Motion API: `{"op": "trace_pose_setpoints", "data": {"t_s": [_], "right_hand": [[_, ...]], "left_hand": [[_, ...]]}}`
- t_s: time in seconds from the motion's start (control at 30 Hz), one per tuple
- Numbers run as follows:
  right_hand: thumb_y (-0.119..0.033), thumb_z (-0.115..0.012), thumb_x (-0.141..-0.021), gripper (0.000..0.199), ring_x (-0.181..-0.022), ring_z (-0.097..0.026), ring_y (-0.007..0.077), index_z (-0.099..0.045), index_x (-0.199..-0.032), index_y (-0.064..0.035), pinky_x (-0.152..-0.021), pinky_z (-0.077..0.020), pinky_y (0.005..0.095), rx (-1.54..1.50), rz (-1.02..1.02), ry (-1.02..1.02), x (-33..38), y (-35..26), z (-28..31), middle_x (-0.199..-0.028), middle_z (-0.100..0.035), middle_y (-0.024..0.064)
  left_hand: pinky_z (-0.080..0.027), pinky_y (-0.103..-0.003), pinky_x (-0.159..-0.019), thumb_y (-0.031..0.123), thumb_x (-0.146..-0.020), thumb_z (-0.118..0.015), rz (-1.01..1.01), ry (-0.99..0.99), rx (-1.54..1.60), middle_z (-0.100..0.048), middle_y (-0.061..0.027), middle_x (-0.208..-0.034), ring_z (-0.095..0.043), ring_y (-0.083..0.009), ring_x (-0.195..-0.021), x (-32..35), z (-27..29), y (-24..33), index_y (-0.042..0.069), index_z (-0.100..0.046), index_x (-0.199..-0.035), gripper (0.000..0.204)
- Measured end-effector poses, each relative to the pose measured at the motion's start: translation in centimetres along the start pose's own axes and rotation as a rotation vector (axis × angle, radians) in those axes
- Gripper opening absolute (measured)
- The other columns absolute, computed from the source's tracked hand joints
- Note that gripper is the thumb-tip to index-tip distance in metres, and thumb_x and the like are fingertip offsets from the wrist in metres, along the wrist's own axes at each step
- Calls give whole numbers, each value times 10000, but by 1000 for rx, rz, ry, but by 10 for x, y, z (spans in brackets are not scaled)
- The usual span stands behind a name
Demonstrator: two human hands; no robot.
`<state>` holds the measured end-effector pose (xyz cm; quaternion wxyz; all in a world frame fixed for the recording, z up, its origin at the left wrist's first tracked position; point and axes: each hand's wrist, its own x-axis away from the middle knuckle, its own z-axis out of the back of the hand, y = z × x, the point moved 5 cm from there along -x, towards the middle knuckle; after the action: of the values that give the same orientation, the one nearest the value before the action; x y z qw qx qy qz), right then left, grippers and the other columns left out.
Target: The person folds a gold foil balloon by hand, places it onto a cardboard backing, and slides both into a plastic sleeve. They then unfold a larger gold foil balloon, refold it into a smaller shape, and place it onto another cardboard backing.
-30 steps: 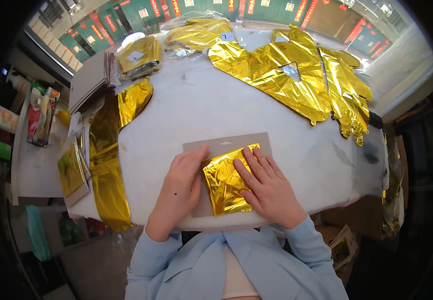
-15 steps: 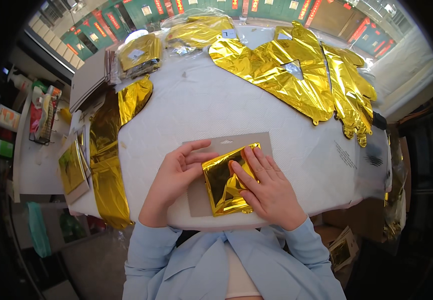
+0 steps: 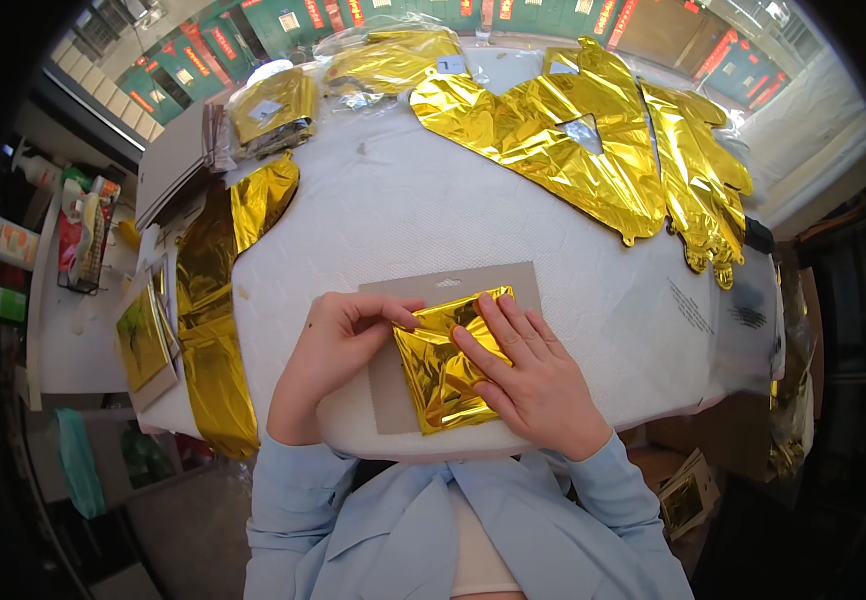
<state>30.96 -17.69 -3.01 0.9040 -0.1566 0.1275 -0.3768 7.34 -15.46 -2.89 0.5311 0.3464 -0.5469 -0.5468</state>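
Observation:
A folded gold foil balloon (image 3: 443, 375), a shiny square packet, lies on a grey cardboard sheet (image 3: 390, 405) with a hanger hole at its top edge. The sheet rests on the white table close to my body. My right hand (image 3: 538, 378) lies flat across the packet's right side, fingers stretched out and a little apart. At the packet's upper left corner, my left hand (image 3: 338, 345) has its fingers curled in, thumb and fingertips closed against the foil edge. The tips partly hide what they pinch.
Flat gold foil balloons (image 3: 553, 140) spread over the far right, another (image 3: 218, 300) along the left. Bagged gold foil (image 3: 393, 65) sits at the back, beside a stack of grey cards (image 3: 178, 165). Clear plastic bags (image 3: 683, 330) lie at right. A side shelf holds bottles (image 3: 13, 243).
My left hand's fingers, spread before, have curled in and closed at the packet's upper left corner. The right hand still presses flat on the foil.

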Motion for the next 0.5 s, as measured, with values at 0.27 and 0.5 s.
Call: {"op": "trace_pose_setpoints", "data": {"t_s": [0.27, 0.5], "right_hand": [[-352, -590, -1035, 610, -1583, -322, 356, -460, -1623, -258, -1276, -276, 486, 2, -12, 13, -1, -2, -1, -1720, -328, 163], [-337, -604, -1027, 617, -1581, -323, 361, -461, -1620, -250, -1274, -279, 487, -16, -22, 22, 0, -1, -2, -1715, -336, 165]], "left_hand": [[-563, -326, -996, -153, -908, -542, -162, 167, -233, -760, -180, -1269, -739, -263, -1136, 6, -3, 13, -44, -788, -1035, 298], [-438, -456, -1172, -5, -973, -594, -361, 235, -828, -537, -230, -1564, -512, -407, -1450, 34, -50, 40, -39, -616, -1422, 451]]}}
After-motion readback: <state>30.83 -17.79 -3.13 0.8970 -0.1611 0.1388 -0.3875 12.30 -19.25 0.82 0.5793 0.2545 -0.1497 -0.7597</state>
